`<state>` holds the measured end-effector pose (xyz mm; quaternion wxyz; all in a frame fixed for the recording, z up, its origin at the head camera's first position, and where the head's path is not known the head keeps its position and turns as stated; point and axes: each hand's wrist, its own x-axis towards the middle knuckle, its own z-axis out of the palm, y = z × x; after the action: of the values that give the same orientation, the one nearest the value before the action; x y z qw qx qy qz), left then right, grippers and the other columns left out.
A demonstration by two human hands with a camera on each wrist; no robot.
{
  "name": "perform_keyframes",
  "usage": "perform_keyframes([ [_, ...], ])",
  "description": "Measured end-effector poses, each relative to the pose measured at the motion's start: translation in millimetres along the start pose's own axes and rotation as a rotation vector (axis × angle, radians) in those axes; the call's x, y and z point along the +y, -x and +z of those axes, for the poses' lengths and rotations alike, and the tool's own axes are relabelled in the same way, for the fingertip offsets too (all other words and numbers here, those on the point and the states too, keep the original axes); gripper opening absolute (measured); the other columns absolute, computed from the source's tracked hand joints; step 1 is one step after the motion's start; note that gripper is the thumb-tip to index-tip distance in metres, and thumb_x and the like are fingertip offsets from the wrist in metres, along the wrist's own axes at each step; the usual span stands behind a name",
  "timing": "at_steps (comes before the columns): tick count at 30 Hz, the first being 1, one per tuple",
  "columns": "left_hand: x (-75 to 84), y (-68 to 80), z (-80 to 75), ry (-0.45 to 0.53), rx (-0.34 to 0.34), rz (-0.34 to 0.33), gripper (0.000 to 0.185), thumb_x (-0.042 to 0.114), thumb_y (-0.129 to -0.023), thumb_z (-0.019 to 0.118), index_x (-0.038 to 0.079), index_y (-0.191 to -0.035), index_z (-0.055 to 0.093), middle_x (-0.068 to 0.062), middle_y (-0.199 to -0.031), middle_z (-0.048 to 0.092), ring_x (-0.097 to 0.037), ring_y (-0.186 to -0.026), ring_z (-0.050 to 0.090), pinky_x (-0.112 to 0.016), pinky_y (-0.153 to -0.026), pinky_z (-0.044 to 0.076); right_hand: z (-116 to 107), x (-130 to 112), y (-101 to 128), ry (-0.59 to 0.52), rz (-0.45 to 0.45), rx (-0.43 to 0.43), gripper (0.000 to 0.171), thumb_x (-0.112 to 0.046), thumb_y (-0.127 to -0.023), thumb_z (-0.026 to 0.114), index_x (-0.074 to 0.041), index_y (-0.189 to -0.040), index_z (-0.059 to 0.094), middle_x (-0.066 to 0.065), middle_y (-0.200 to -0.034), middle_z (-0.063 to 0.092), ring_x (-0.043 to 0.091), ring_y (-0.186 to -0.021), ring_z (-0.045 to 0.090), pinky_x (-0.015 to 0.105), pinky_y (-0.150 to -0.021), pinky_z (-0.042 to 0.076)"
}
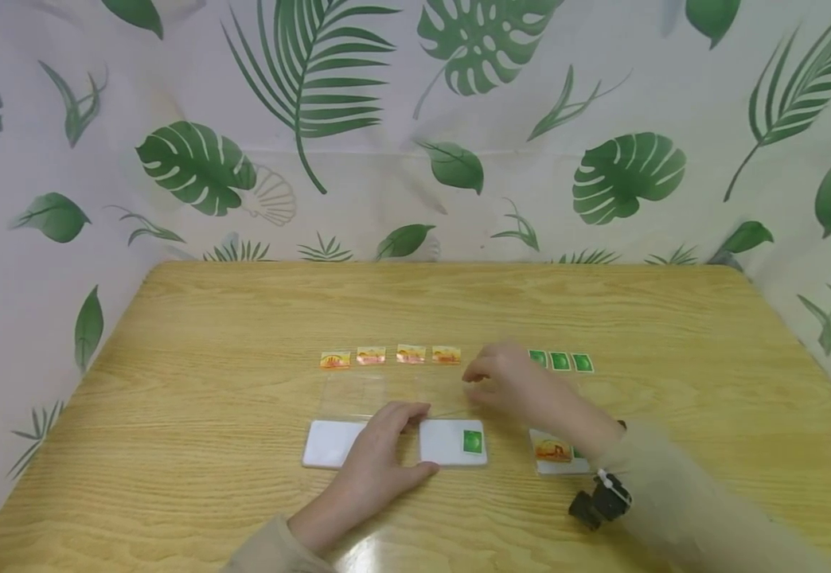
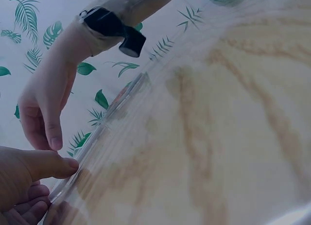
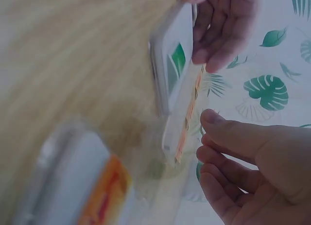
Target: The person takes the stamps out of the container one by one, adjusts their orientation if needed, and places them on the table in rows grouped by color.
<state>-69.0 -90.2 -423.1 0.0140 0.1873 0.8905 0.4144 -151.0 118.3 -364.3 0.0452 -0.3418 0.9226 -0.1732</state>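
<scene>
White card (image 1: 451, 442) under left hand (image 1: 380, 461), right hand (image 1: 512, 386) just beyond.

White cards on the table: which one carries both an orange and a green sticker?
The white card nearest the right arm; the card under the left hand shows only green.

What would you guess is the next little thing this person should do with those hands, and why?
Probably the right hand should pinch the edge of the clear lid that lies open behind the white case. Its fingers hover at that edge, curled and holding nothing that I can see, while the left hand rests flat on the case. The case holds one green sticker.
</scene>
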Motion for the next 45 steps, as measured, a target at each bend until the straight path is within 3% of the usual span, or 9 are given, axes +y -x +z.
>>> perform_keyframes([
  [9, 0.7, 1.5, -1.2, 0.008, -0.009, -0.004, 0.066, 0.025, -0.072, 0.076, 0.010, -0.128, 0.045, 0.002, -0.119, 0.051, -0.012, -0.109, 0.047, -0.033, -0.096, 0.041, 10, -12, 24, -0.023, -0.032, 0.021, 0.021, -0.018, -0.073, 0.075, -0.007, -0.090, 0.070, 0.000, -0.085, 0.063, 0.014, -0.082, 0.055, 0.028, -0.071, 0.049],
  [20, 1.4, 2.0, -0.8, 0.013, -0.014, 0.002, 0.066, 0.025, -0.072, 0.076, 0.010, -0.128, 0.045, 0.002, -0.119, 0.051, -0.012, -0.109, 0.047, -0.033, -0.096, 0.042, 18, -20, 40, -0.040, 0.000, -0.014, 0.022, -0.021, -0.073, 0.075, -0.008, -0.091, 0.069, -0.002, -0.088, 0.063, 0.012, -0.084, 0.053, 0.026, -0.071, 0.050],
  [45, 1.4, -0.1, 0.2, 0.000, 0.011, 0.004, 0.066, 0.023, -0.071, 0.077, 0.008, -0.127, 0.047, 0.001, -0.118, 0.053, -0.012, -0.107, 0.049, -0.032, -0.094, 0.042, 21, -23, 41, 0.001, 0.007, -0.032, 0.024, -0.018, -0.070, 0.077, -0.009, -0.091, 0.069, -0.003, -0.088, 0.061, 0.013, -0.086, 0.053, 0.027, -0.073, 0.051],
])
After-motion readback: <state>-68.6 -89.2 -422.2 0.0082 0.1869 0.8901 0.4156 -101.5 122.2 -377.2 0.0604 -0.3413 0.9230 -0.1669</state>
